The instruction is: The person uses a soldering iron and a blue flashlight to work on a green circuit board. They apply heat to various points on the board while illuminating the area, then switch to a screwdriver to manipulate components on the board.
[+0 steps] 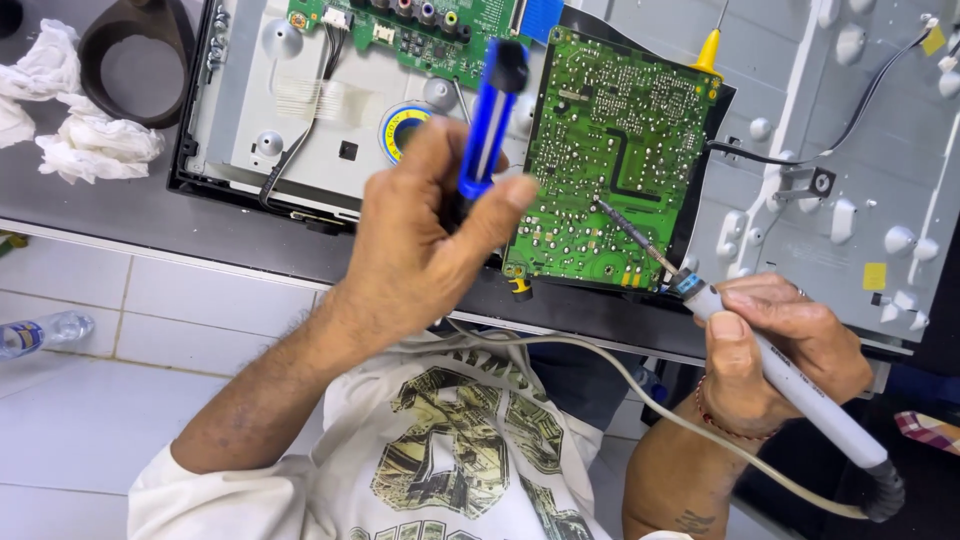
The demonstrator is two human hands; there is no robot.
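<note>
My left hand [425, 240] grips a blue desoldering pump [490, 115], held upright in front of the workbench, left of a green circuit board [615, 150]. My right hand [780, 350] holds a grey soldering iron [790, 375] like a pen. Its thin metal tip [600, 205] touches the solder side of the green board near the middle. The iron's cord [620, 380] loops down across my lap.
The board lies on an opened flat-screen chassis [850, 150] with a second green board [420, 30] at the top and a solder roll [400, 125]. Crumpled white tissues [90, 145] and a black ring stand sit at left. A plastic bottle [45, 330] lies on the tiled floor.
</note>
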